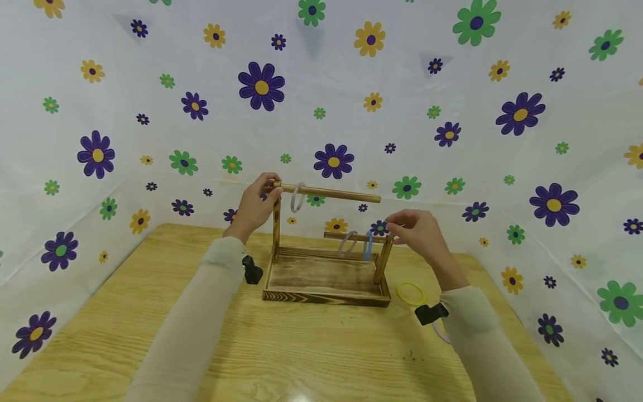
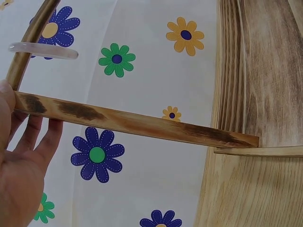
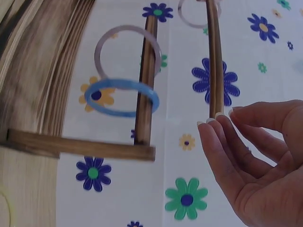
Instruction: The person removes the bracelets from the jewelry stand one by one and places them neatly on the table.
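A wooden stand [image 1: 326, 297] has a tray base, a tall left post and a shorter right post, each with a rod. At the left post's top, my left hand [image 1: 253, 205] grips the stand, thumb in front and fingers behind. A clear whitish bangle [image 2: 45, 50] hangs on the upper rod [image 1: 341, 194]. On the lower rod hang a pale mauve bangle [image 3: 98, 54] and a blue bangle [image 3: 120, 113]. My right hand [image 1: 421, 231] is beside the top of the right post [image 1: 383, 260], fingers loosely bent, with nothing visible in them. Whether its fingertips touch the post cannot be told.
A yellow bangle [image 1: 398, 292] lies on the wooden table [image 1: 281, 346] right of the stand. Closer to me, a pale bangle [image 1: 441, 335] is partly hidden by the right forearm. A flower-printed white cloth [image 1: 321, 134] surrounds the table at the back and sides.
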{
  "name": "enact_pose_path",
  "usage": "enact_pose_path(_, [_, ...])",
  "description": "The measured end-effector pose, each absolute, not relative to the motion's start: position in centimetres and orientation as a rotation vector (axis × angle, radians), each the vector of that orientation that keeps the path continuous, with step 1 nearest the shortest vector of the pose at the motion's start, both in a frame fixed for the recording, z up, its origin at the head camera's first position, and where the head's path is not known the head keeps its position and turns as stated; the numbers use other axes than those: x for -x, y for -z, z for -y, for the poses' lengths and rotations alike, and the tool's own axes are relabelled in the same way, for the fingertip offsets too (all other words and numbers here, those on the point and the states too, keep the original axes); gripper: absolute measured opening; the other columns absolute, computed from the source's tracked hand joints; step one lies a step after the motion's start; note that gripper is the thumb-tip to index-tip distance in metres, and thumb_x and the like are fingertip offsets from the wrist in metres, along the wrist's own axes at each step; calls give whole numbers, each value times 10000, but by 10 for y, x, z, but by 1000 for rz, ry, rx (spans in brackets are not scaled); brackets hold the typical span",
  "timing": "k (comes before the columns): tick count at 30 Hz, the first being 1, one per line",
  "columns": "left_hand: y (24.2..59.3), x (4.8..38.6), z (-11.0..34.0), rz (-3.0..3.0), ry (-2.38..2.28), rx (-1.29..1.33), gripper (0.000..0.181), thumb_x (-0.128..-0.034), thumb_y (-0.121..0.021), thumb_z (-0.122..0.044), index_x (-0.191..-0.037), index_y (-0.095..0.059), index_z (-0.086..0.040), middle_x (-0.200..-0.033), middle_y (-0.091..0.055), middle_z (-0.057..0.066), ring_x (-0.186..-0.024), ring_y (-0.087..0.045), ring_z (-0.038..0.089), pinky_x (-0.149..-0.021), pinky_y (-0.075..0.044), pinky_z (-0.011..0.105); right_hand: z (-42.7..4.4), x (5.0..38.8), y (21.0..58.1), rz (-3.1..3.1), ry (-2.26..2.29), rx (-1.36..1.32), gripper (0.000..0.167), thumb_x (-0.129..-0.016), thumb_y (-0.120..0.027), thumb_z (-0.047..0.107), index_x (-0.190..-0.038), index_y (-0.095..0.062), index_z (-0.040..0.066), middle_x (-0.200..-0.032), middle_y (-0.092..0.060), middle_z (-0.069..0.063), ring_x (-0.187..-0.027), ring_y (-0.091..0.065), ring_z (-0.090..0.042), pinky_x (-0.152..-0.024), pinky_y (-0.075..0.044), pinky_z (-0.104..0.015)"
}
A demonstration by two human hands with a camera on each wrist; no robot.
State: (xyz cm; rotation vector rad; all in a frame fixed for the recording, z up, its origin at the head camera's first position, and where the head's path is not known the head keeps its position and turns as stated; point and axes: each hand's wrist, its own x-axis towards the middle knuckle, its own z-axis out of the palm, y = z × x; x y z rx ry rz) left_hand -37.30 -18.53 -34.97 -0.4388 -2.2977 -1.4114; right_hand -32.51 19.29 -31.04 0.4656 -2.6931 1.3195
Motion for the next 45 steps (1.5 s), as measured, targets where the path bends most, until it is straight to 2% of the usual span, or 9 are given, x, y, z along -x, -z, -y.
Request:
enact_pose_path(4, [350,373,184,2301,1420,443,331,-1101,-493,-282,-1372,-503,-94,-1384,-576,176,-1369,-564,360,-1068,-508,547,-176,328,310,2667,-1319,-504,242,-1012,-657,140,-1175,-724,-26,-1081,-744,-240,-940,-736,-344,-791,-647,-397])
enact_pose_path(9, [350,372,183,2304,1437,442,303,-1097,-504,-293,-1351,-512,-130,-1381,-578,161,-1367,-566,352,-1069,-503,550,-156,331,309,2642,-1330,-556,226,-1002,-673,134,-1153,-739,-20,-1094,-749,-249,-885,-748,-252,-835,-636,-473])
enact_pose_path(15, [350,372,183,2292,1434,442,316,-1097,-505,-281,-1360,-511,-106,-1379,-577,168,-1380,-554,360,-1071,-501,558,-132,336,310,2615,-1386,-588,218,-995,-677,120,-1147,-739,-22,-1125,-740,-240,-871,-735,-196,-835,-640,-448])
enact_pose_path(21, [349,371,183,2299,1436,437,331,-1098,-504,-274,-1368,-507,-84,-1384,-578,179,-1390,-546,364,-1075,-501,556,-110,340,315,2594,-1406,-606,211,-979,-698,136,-1122,-747,-12,-1105,-752,-214,-905,-749,-300,-823,-639,-458])
enact_pose_path(26, [348,372,183,2287,1425,445,326,-1099,-504,-266,-1368,-508,-82,-1380,-582,187,-1385,-552,374,-1071,-500,563,-94,344,316,2562,-1362,-623,212,-972,-710,158,-1109,-759,5,-1081,-766,-186,-917,-753,-312,-778,-626,-336])
enact_pose_path(32, [347,372,183,2276,1427,453,288,-1096,-515,-247,-1343,-518,-99,-1358,-594,196,-1351,-581,375,-1049,-516,555,-75,347,319,2558,-1351,-637,200,-964,-722,169,-1094,-769,24,-1062,-775,-164,-889,-754,-270,-733,-607,-283])
enact_pose_path(45, [348,372,183,2278,1425,450,322,-1097,-511,-274,-1363,-516,-93,-1370,-589,188,-1367,-569,372,-1049,-515,560,-45,350,325,2515,-1353,-637,170,-945,-746,158,-1059,-783,37,-1040,-784,-153,-917,-764,-297,-763,-627,-357])
